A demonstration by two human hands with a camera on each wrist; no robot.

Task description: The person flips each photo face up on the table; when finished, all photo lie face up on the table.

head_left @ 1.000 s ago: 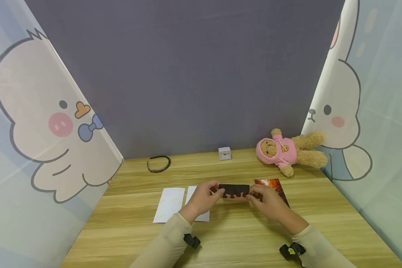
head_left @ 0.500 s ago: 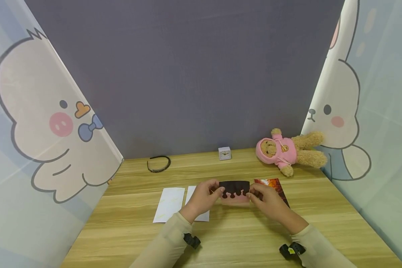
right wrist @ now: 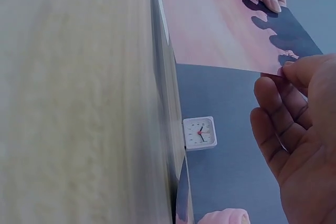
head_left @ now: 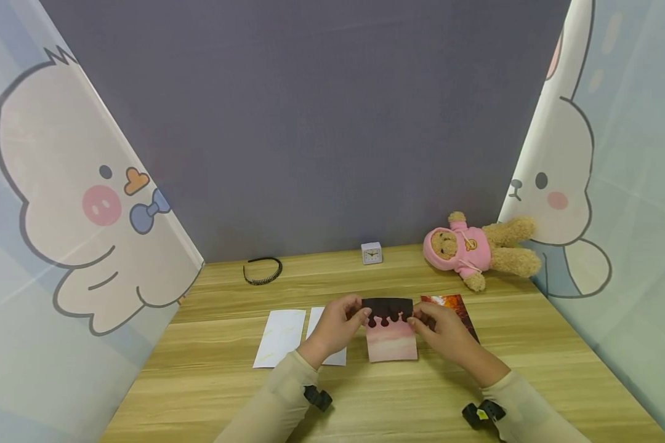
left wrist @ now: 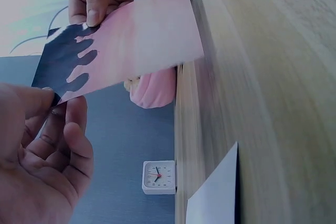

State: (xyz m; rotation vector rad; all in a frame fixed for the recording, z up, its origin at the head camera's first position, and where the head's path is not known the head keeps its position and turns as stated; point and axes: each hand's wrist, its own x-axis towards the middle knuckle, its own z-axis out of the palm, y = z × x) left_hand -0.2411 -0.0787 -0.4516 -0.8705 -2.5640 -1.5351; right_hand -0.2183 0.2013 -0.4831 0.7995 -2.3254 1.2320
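A pink printed paper card with a black dripping pattern along its top end is held above the table by both hands. My left hand pinches its left edge beside the black band. At the opposite edge, thumb and fingers of my right hand pinch it the same way. The left wrist view shows the card stretched between the two hands, its pink end free. In the right wrist view the remaining fingers of my right hand curl loosely below the pinch.
Two white sheets lie left of the card, one partly behind my left hand. A red-and-dark picture card lies beyond my right hand. Along the back are a black headband, a small white clock and a plush bear in pink.
The card's pink lower part has swung into view, from a narrow strip to nearly its full face, its free edge coming lower in the head view. Both hands stay almost in place.
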